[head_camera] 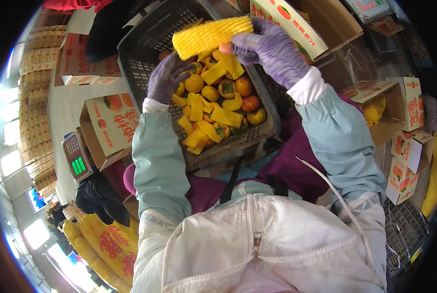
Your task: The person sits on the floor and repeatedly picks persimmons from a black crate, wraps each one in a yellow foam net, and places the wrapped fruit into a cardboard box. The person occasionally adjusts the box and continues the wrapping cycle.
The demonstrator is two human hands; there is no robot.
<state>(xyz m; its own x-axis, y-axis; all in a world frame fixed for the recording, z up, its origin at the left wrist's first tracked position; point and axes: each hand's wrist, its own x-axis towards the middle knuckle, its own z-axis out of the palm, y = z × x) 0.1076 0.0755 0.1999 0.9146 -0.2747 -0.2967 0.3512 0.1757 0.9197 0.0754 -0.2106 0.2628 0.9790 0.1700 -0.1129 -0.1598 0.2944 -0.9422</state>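
Note:
A dark plastic crate [273, 119] holds orange persimmons [194, 83] with yellow foam net sleeves [226, 117] lying among them. Above the fruit, my right hand [273, 49], in a purple knit glove, grips one end of a flattened yellow foam sleeve [213, 36]. My left hand [165, 78], gloved the same way, is at the crate's left side just below the sleeve's other end, its fingers apart. Whether its fingertips touch the sleeve or the fruit I cannot tell.
Open printed cartons stand left [110, 126] and upper right [328, 22] of the crate. A digital scale [77, 156] is at the left. Another carton [392, 128] with yellow netting is on the right, near smaller boxes [401, 181]. Yellow sacks [101, 241] lie at lower left.

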